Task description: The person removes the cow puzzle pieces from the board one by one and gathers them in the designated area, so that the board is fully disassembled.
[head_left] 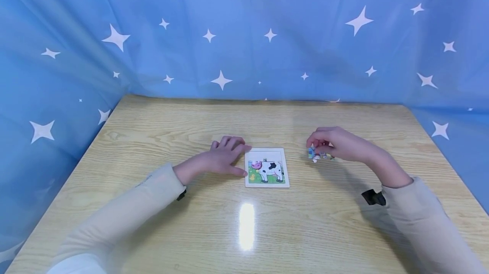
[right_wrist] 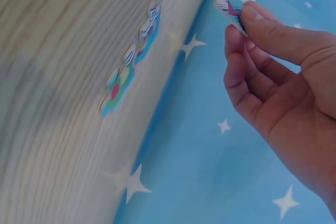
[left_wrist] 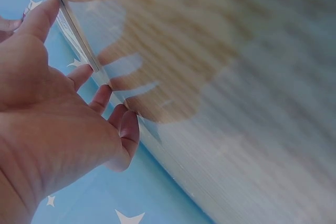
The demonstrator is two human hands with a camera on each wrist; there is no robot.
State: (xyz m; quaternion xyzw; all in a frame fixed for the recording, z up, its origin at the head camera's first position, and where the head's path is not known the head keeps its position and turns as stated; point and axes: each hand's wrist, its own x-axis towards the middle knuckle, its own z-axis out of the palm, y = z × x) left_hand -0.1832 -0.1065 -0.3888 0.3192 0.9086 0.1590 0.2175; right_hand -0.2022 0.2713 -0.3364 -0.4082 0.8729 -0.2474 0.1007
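Observation:
A square jigsaw puzzle board [head_left: 265, 153] with a cow picture lies flat on the table, its upper strip plain white. At its left edge rests my left hand [head_left: 225, 158], fingers spread, thumb and forefinger touching the frame. The left wrist view shows the board's thin edge [left_wrist: 79, 40] by those fingertips. To the board's right, my right hand [head_left: 344, 144] pinches a puzzle piece [right_wrist: 223, 2] between thumb and fingers, lifted off the table. Below it on the tabletop lie other joined or close-set puzzle pieces [right_wrist: 134, 56], partly hidden by the hand in the head view.
The wood-grain table [head_left: 191, 231] has a glossy top with a bright light reflection [head_left: 246, 226] in front of the board. Blue cloth with white stars [head_left: 244, 44] hangs behind the table and along its sides.

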